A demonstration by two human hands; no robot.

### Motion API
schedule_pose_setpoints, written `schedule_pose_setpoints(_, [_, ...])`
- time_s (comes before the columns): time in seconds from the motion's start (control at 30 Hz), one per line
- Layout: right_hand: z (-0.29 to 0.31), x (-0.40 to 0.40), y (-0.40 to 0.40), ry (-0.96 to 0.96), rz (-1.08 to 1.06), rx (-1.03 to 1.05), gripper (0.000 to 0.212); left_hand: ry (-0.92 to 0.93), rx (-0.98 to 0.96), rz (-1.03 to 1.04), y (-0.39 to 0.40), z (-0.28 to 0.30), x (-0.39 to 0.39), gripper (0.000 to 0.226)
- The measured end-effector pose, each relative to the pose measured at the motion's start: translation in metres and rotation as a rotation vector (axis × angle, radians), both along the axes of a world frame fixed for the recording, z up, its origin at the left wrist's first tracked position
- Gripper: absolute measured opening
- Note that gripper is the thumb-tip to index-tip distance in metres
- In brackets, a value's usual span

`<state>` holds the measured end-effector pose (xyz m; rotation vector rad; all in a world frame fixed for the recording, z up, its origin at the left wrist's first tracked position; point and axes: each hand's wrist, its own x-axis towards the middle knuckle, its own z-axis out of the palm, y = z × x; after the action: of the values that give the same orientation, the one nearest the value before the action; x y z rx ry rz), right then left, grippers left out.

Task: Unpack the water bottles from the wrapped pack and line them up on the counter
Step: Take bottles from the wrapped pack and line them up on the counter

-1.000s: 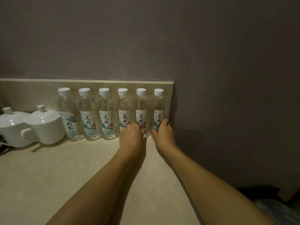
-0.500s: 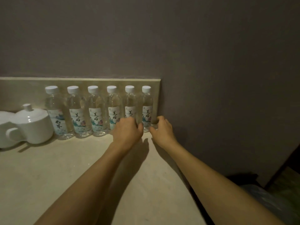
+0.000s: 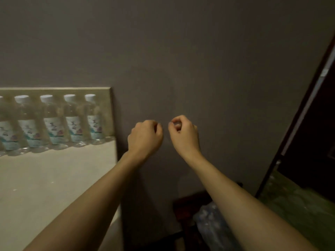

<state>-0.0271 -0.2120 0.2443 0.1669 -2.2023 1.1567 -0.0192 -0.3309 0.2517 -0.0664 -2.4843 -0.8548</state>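
Observation:
Several clear water bottles (image 3: 54,122) with white caps and printed labels stand in a row on the pale counter (image 3: 54,178), against its low backsplash (image 3: 54,90). The rightmost bottle (image 3: 94,120) is near the counter's right end. My left hand (image 3: 145,136) and my right hand (image 3: 184,133) hang in the air to the right of the counter, in front of the grey wall. Both have their fingers curled in, and I see nothing in either. They are a short gap apart and touch no bottle.
The counter's right edge (image 3: 117,178) drops off just left of my left forearm. Below on the right, a crinkled plastic-wrapped bundle (image 3: 213,225) lies low in the dark. A dark door frame (image 3: 299,124) slants down the right side.
Both hands have left the rightmost bottles and moved right, off the counter, with fingers curled. The view has swung right, so the white lidded cups are out of frame.

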Motion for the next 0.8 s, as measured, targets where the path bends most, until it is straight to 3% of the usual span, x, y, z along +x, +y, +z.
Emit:
schedule_pose_setpoints(0.23, [-0.036,0.024,0.158,-0.02,-0.097,-0.004,0.007,-0.109,0.05,-0.146,0.159,-0.026,0.015,0.036])
schedule_pose_setpoints(0.43, [-0.068,0.033,0.248,-0.101,-0.136,-0.068,0.01,-0.204,0.051,-0.22,0.241,-0.067,0.018,0.029])
schedule_pose_setpoints(0.8, [-0.2,-0.008,0.351,-0.533,-0.143,-0.139,0.019,-0.658,0.026,-0.273,0.326,-0.201,-0.025,0.032])
